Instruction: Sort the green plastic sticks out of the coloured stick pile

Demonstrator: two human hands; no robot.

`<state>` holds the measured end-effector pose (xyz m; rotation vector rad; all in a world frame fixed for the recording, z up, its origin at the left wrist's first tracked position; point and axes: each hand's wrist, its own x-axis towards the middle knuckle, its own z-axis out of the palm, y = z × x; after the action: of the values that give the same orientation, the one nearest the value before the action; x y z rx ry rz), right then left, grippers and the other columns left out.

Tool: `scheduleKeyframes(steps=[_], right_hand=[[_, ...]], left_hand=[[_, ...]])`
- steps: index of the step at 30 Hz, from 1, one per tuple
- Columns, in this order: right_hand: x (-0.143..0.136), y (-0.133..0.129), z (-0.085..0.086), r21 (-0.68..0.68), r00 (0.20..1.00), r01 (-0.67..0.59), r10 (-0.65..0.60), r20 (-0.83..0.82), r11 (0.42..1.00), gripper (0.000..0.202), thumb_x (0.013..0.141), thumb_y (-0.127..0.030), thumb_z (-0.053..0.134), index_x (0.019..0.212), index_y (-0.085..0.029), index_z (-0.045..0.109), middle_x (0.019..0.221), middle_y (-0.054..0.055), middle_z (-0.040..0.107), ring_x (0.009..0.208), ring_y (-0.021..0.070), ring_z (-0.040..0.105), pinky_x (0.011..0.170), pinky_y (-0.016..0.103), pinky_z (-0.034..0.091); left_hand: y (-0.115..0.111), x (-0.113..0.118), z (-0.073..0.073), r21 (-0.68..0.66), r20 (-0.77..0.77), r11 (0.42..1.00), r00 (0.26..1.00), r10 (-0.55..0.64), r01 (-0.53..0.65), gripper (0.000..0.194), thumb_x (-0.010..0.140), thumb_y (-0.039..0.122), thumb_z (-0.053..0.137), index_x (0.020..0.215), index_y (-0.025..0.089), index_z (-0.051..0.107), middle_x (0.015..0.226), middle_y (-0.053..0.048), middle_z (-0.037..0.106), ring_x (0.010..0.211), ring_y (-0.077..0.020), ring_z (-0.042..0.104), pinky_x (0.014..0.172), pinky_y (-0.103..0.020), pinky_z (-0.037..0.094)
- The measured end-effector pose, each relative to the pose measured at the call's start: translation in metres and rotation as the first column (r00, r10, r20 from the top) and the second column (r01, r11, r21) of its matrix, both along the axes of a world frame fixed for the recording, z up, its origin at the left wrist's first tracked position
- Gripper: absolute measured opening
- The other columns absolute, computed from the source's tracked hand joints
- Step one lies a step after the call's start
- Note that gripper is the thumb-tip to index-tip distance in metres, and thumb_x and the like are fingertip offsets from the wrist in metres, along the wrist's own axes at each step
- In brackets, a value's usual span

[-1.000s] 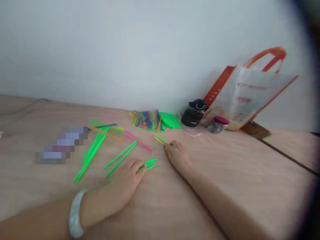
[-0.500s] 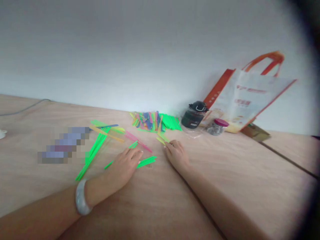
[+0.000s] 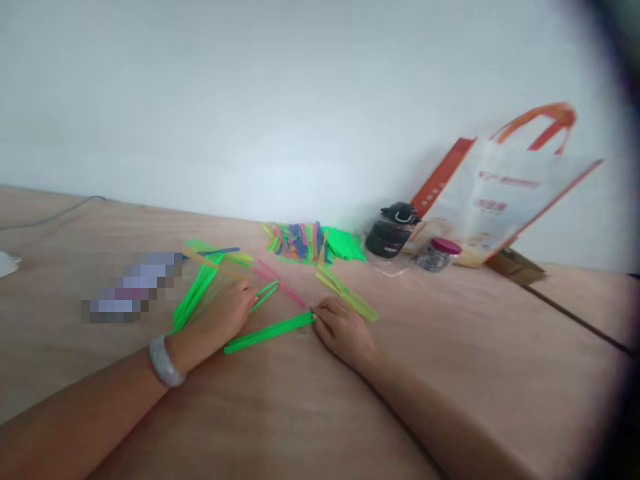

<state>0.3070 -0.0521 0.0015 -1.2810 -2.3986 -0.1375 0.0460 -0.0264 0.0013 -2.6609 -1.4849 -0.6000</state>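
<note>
My left hand (image 3: pixel 227 313), a pale bangle (image 3: pixel 166 361) on its wrist, is closed with the fingers curled over two thin green sticks (image 3: pixel 265 294); their lower ends are hidden behind it. With pinched fingers my right hand (image 3: pixel 345 331) holds the right end of a small bundle of green sticks (image 3: pixel 270 332) lying on the table. Between the hands, pink sticks (image 3: pixel 283 283) slant across the wood. Yellow sticks (image 3: pixel 353 298) lie just beyond my right hand. Left of my left hand are longer green sticks (image 3: pixel 197 290), with orange, yellow and blue ones crossing at their top.
A pile of multicoloured sticks (image 3: pixel 305 241) rests against the wall. Right of it stand a black bottle (image 3: pixel 390 233), a jar with a pink lid (image 3: pixel 437 253) and a white bag with orange handles (image 3: pixel 505 200). A blurred-out object (image 3: pixel 137 283) lies left; a cable (image 3: pixel 65 210) runs behind.
My left hand has drawn back to the left and curled its fingers. My right hand has left the yellow sticks and come nearer, onto the end of the green bundle.
</note>
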Motion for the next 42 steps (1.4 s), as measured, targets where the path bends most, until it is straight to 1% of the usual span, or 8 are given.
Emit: scheduleKeyframes(steps=[6,11,19,25,27,29,33,42], right_hand=[[0.001,0.003,0.003,-0.05,0.97,0.008,-0.02,-0.243,0.999,0.03,0.091,-0.031,0.04,0.095,-0.021,0.068,0.095,0.008,0.065,0.091,0.0193,0.059,0.083,0.033,0.046],[-0.004,0.004,0.001,-0.263,0.785,0.054,-0.204,-0.585,0.963,0.04,0.092,-0.043,0.034,0.095,-0.019,0.066,0.084,0.005,0.067,0.079,0.0178,0.06,0.072,0.03,0.046],[-0.026,-0.008,0.005,-0.478,0.68,-0.151,-0.26,-0.686,0.865,0.035,0.085,-0.046,0.045,0.07,-0.018,0.058,0.054,-0.004,0.046,0.05,0.0105,0.043,0.048,0.023,0.034],[-0.002,0.012,0.01,-0.455,0.616,0.009,-0.364,-0.699,0.89,0.043,0.084,-0.052,0.041,0.088,-0.015,0.063,0.055,-0.004,0.046,0.048,0.0109,0.042,0.047,0.023,0.034],[0.012,0.022,0.008,-0.422,0.633,0.169,-0.426,-0.646,0.891,0.045,0.086,-0.05,0.036,0.088,-0.014,0.064,0.058,-0.001,0.049,0.053,0.0133,0.047,0.05,0.025,0.036],[0.023,0.029,0.005,-0.316,0.76,0.299,-0.425,-0.492,0.9,0.039,0.088,-0.041,0.037,0.087,-0.014,0.065,0.07,0.004,0.058,0.067,0.0164,0.054,0.06,0.027,0.04],[0.024,0.028,-0.003,-0.125,0.92,0.366,-0.379,-0.1,0.922,0.029,0.088,-0.023,0.039,0.096,-0.016,0.066,0.09,0.009,0.06,0.084,0.0185,0.055,0.075,0.028,0.041],[0.022,0.03,-0.008,0.012,0.918,0.374,-0.372,0.136,0.927,0.03,0.092,-0.023,0.039,0.096,-0.019,0.068,0.091,0.01,0.059,0.088,0.0188,0.053,0.077,0.028,0.041]], left_hand=[[-0.011,0.007,0.013,0.061,0.035,0.998,0.999,-0.026,0.024,0.029,0.094,0.022,0.034,0.102,0.016,0.061,0.09,-0.006,0.058,0.085,-0.0173,0.054,0.079,-0.033,0.046],[-0.036,0.025,0.015,0.12,0.029,0.976,0.982,-0.187,0.182,0.027,0.095,0.019,0.034,0.107,0.018,0.057,0.096,-0.006,0.055,0.09,-0.0174,0.053,0.08,-0.032,0.047],[-0.047,0.036,0.004,0.1,-0.076,0.969,0.973,-0.22,0.227,0.024,0.094,0.016,0.034,0.092,0.016,0.058,0.087,-0.005,0.055,0.083,-0.0185,0.054,0.074,-0.034,0.049],[-0.046,0.037,0.014,-0.101,0.034,0.983,0.989,-0.147,0.15,0.027,0.094,0.019,0.034,0.09,0.015,0.061,0.087,-0.005,0.059,0.084,-0.0179,0.057,0.079,-0.034,0.049],[-0.046,0.036,0.012,-0.137,0.01,0.98,0.99,-0.141,0.141,0.028,0.094,0.019,0.034,0.095,0.016,0.062,0.089,-0.005,0.059,0.086,-0.0175,0.057,0.082,-0.034,0.048],[-0.046,0.036,0.006,-0.121,-0.03,0.979,0.985,-0.167,0.162,0.028,0.094,0.018,0.034,0.102,0.018,0.061,0.092,-0.004,0.059,0.09,-0.0169,0.056,0.085,-0.033,0.047],[-0.046,0.036,-0.005,-0.036,-0.098,0.974,0.969,-0.228,0.225,0.028,0.092,0.015,0.035,0.107,0.019,0.058,0.096,-0.004,0.057,0.096,-0.0173,0.052,0.092,-0.035,0.043],[-0.039,0.033,-0.015,0.011,-0.049,0.97,0.969,-0.243,0.244,0.025,0.092,0.013,0.035,0.105,0.018,0.057,0.097,-0.004,0.052,0.094,-0.0169,0.051,0.091,-0.036,0.046]])
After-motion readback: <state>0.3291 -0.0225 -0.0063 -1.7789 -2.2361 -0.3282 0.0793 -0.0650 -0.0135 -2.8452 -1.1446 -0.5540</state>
